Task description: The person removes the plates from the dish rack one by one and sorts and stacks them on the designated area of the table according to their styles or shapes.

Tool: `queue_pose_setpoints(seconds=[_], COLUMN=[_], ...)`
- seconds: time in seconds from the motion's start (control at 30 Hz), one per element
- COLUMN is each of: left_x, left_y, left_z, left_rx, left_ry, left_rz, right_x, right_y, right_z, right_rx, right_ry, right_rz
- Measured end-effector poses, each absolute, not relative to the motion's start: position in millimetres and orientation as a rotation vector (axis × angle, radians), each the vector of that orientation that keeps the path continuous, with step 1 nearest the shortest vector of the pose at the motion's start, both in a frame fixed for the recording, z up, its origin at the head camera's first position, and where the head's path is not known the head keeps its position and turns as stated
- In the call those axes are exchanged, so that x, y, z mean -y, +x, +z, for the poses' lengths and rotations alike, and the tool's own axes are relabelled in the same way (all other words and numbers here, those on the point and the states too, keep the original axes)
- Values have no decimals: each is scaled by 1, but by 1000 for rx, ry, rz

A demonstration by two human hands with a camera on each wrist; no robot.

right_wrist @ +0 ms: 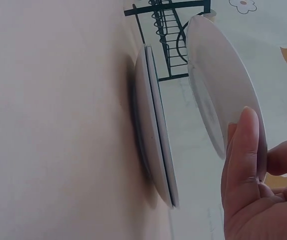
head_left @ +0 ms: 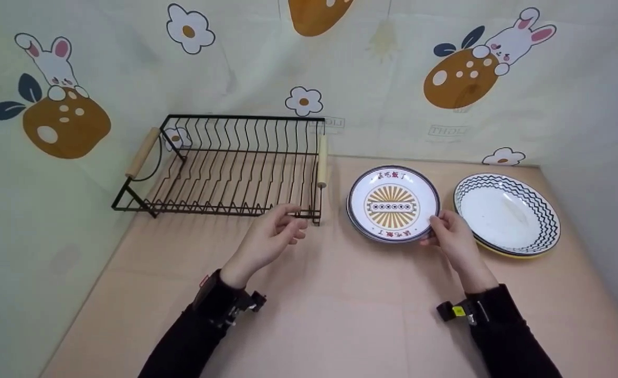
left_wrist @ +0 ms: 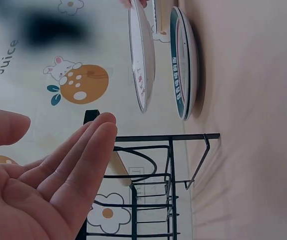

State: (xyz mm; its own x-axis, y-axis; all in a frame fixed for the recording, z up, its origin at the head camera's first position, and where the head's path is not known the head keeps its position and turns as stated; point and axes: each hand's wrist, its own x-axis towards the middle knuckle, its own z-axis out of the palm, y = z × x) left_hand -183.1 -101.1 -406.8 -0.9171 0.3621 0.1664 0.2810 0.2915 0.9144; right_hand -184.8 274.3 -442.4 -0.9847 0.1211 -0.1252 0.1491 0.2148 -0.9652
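Observation:
My right hand (head_left: 453,236) pinches the right edge of a white plate (head_left: 393,205) with a gold sunburst and red characters, thumb on top and fingers beneath. In the right wrist view this plate (right_wrist: 223,75) is raised above a stack of plates (right_wrist: 153,125) lying on the table. Most of that stack is hidden under the lifted plate in the head view. My left hand (head_left: 272,236), holding nothing, hovers by the front right corner of a black wire dish rack (head_left: 235,212); its fingers are relaxed and slightly bent.
Right of my right hand lie stacked oval dishes (head_left: 508,215) with a black wavy rim pattern. The rack has wooden handles, one (head_left: 322,163) facing the plates. Behind everything hangs a patterned cloth (head_left: 382,121), and a side wall (head_left: 597,131) bounds the table (head_left: 340,315) at right.

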Motion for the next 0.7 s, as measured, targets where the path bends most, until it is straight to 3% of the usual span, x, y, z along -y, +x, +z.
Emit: queue_pose_setpoints(seconds=[0.7], left_x=[128], left_y=[-176], left_z=[-415], left_rx=[-2734], left_ry=[700], left_rz=[1549], right_x=[-286], right_y=[-189], right_z=[-459], right_rx=[-2364], right_ry=[242], right_rz=[-1958])
